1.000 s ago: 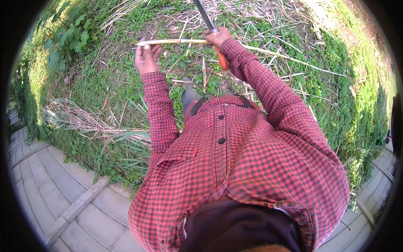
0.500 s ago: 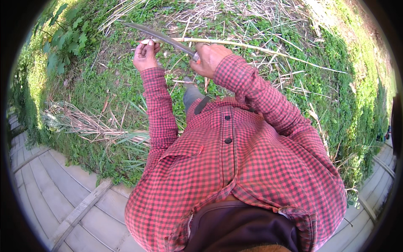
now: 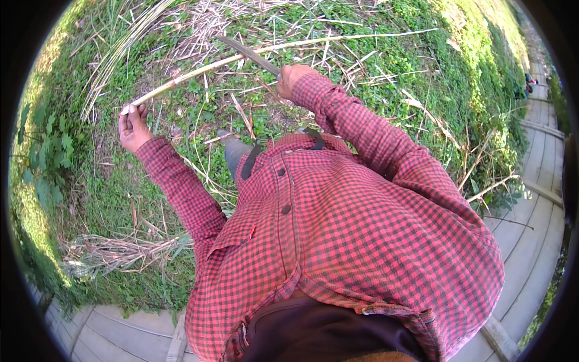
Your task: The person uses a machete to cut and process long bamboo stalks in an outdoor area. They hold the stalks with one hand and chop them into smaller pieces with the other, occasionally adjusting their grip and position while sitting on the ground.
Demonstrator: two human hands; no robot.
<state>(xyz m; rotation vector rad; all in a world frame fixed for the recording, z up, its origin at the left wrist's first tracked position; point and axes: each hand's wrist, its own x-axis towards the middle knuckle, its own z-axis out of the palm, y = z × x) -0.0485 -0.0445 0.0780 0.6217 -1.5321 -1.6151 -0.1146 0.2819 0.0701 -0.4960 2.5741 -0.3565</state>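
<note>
A long, pale yellow-green cane stalk (image 3: 199, 70) stretches from the left toward the far right, thinning to a tip. My left hand (image 3: 134, 128) pinches its thick end between thumb and fingers, with the arm reaching out to the left. My right hand (image 3: 294, 79) is closed round the handle of a long-bladed knife, most of the handle hidden in the fist. The dark grey blade (image 3: 253, 57) points to the upper left and crosses the stalk partway along its length. Whether the edge touches the stalk or only overlaps it in view, I cannot tell.
Several long green stalks (image 3: 114, 57) lie at the far left. Dry straw-like strips (image 3: 193, 30) litter the grass beyond my hands. A heap of dry leaves (image 3: 120, 252) lies at the near left, by a boarded surface (image 3: 114, 335). A leafy plant (image 3: 48, 151) grows at left.
My left hand has moved left and nearer with the stalk's end, so more stalk now shows left of the blade. The knife stays in my right hand. The whole view has turned somewhat.
</note>
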